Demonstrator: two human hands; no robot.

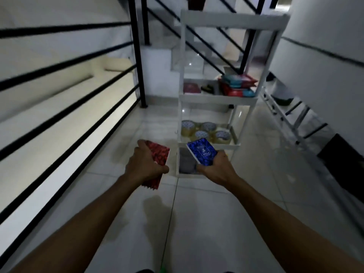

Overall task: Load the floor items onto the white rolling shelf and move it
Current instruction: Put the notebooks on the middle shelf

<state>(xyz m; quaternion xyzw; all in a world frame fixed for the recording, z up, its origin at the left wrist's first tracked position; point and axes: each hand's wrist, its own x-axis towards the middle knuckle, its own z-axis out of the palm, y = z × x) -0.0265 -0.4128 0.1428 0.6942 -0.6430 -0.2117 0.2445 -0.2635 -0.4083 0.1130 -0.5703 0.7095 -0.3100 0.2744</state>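
Two hands reach out over the pale tiled floor [206,223]: the left hand [144,166] grips one red notebook [159,156] and the right hand [215,167] grips one blue notebook [201,151], both held in the air just before the white rolling shelf [218,99]. On the shelf, four rolls of tape [206,131] lie on a lower tier, something grey sits on the bottom tier, and a stack of red and teal packets [237,85] lies on a higher tier. A black railing [65,99] runs along the left, stairs rise behind the shelf, and a white ladder [291,119] lies to the right.
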